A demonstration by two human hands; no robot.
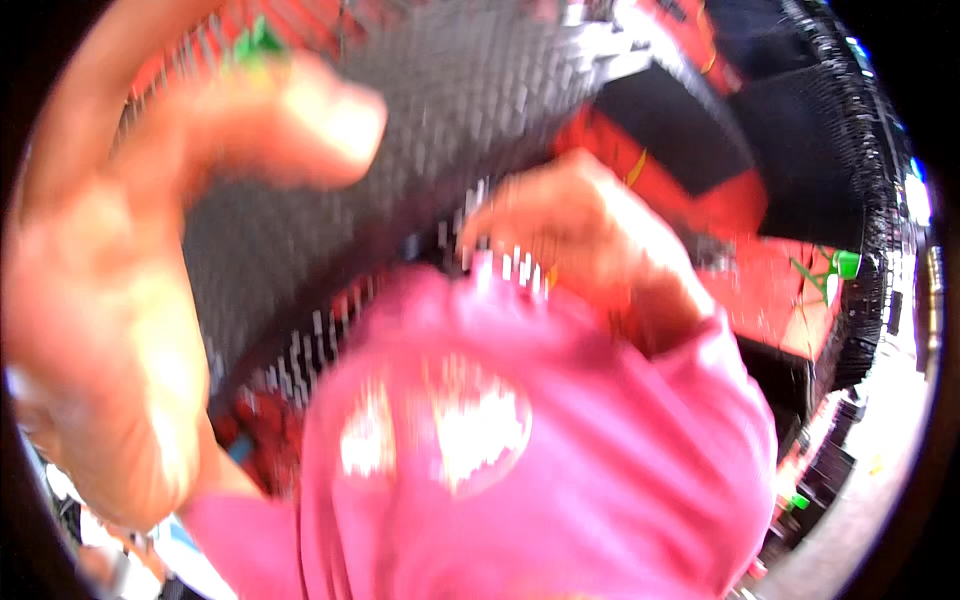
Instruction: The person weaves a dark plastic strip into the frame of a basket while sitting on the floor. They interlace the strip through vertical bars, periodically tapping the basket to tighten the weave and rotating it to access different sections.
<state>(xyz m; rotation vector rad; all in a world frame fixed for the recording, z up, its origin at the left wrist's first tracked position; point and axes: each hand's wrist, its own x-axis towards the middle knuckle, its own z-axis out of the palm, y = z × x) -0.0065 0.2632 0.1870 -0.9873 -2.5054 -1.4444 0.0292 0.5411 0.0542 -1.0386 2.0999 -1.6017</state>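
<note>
My left hand (100,330) looms large and blurred at the left, raised close to the camera. Its thumb and finger curve apart with nothing visible between them, and part of the hand runs out at the picture's edge. Farther off, near the middle, is my right hand (590,220), bent downward at the wrist beside a dark grey, textured surface (430,130). Motion smears its fingers, so I cannot make out whether they grip anything. A pink sleeve and shirt (600,450) fill the lower middle.
Flat black pieces (680,130) lie on a red surface (740,200) at the upper right. A small green object (845,265) sits at the right, and another green item (258,40) shows at the upper left. A black, bristly edge (865,180) curves down the right side.
</note>
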